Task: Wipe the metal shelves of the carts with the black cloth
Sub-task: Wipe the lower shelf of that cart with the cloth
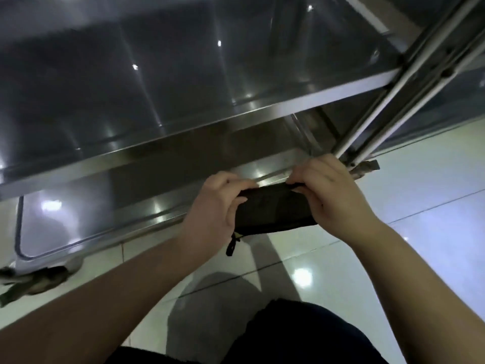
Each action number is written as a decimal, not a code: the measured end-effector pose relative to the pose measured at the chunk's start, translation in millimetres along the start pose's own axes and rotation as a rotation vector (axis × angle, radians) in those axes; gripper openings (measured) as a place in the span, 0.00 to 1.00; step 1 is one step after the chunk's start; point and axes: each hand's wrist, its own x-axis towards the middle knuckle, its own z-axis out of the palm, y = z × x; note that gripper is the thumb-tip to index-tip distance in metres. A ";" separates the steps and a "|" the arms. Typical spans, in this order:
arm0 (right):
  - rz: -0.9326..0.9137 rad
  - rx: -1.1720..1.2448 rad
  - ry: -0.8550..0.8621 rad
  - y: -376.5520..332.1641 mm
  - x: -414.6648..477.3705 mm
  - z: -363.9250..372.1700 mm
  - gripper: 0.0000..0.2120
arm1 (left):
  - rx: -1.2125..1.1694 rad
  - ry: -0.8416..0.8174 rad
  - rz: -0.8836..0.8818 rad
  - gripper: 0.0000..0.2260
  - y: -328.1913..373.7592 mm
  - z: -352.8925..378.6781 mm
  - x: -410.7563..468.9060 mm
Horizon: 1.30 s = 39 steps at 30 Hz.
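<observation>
Black cloth (275, 208): folded into a flat dark band, lying 9-to-3 o'clock just below frame centre; a short cord hangs from its 7 o'clock corner.
Hold: left hand (212, 206) grips the 9 o'clock end, right hand (330, 195) pinches the 3 o'clock end.
Upper shelf (157, 88): shiny steel, spans 9 to 1 o'clock, front lip running 8-to-2.
Lower shelf (78, 219): steel with a raised lip, at 8 o'clock, under the upper shelf.
</observation>
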 end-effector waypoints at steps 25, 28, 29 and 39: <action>0.512 -0.244 -0.490 150.4 16.6 186.0 0.30 | 0.444 -0.035 -0.411 0.23 -158.7 140.0 116.8; 0.482 -0.337 -0.576 149.1 7.5 195.7 0.29 | 0.521 -0.083 -0.479 0.24 -177.8 140.8 108.8; 0.502 -0.329 -0.611 149.9 10.3 195.9 0.28 | 0.515 -0.063 -0.519 0.23 -184.3 137.0 111.7; 0.318 -0.285 -0.754 170.2 43.8 206.0 0.28 | 0.602 -0.085 -0.677 0.24 -214.9 136.4 124.7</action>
